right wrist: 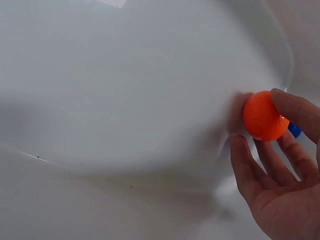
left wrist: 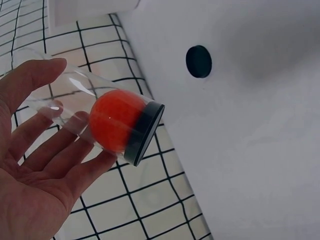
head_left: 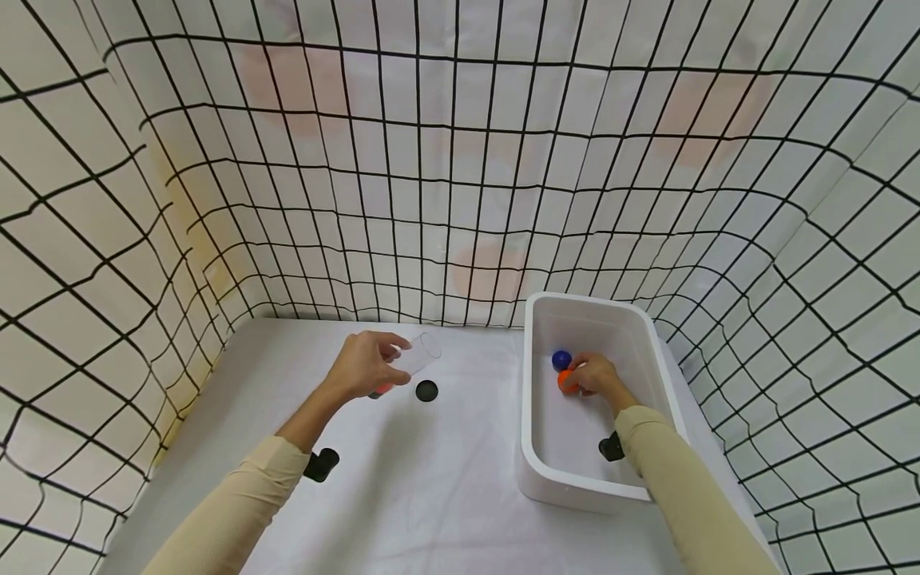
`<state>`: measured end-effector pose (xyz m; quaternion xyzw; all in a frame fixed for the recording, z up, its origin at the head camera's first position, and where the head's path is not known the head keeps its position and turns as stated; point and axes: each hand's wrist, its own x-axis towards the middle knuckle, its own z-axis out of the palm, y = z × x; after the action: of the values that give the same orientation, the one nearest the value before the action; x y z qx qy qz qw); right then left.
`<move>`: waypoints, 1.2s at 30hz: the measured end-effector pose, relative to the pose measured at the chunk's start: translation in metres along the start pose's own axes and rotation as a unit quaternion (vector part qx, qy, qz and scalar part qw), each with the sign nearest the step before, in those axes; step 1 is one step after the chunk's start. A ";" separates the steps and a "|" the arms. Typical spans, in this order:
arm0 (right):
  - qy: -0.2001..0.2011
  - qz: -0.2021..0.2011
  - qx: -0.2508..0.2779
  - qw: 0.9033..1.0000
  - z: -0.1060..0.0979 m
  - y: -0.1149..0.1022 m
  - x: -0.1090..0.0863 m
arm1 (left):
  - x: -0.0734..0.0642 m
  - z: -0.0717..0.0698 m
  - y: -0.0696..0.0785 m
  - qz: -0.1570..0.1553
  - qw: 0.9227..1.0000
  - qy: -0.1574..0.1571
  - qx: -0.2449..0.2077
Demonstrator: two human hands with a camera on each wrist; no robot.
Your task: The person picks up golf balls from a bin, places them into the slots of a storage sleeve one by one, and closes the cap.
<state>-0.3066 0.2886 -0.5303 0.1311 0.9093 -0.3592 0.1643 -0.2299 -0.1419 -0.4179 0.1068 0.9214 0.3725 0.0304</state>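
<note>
My left hand (head_left: 362,365) grips a clear tube (left wrist: 75,82) above the table, tilted, its open end pointing up and to the right in the head view. An orange-red ball (left wrist: 111,120) sits at the tube's bottom against a black cap (left wrist: 144,134). Down inside a white bin (head_left: 528,399), my right hand (head_left: 598,375) pinches an orange ball (right wrist: 263,116) between thumb and fingers. Close beside that ball is a blue ball (head_left: 561,360), mostly hidden behind the fingers in the right wrist view.
A round black cap (head_left: 427,390) lies on the white table (head_left: 446,479) between the left hand and the bin. Black netting (head_left: 449,188) with white cloth behind it surrounds the table at the back and sides. Black wrist cameras (head_left: 321,465) are worn on both forearms.
</note>
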 end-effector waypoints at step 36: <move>0.060 -0.132 0.057 0.988 -0.049 -0.065 -0.047 | 0.005 0.005 0.011 0.030 1.000 0.007 -0.004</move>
<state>-0.2974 0.2714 -0.4384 0.0403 0.9048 -0.4206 0.0532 -0.2322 -0.1297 -0.4145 0.1318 0.9162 0.3781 0.0127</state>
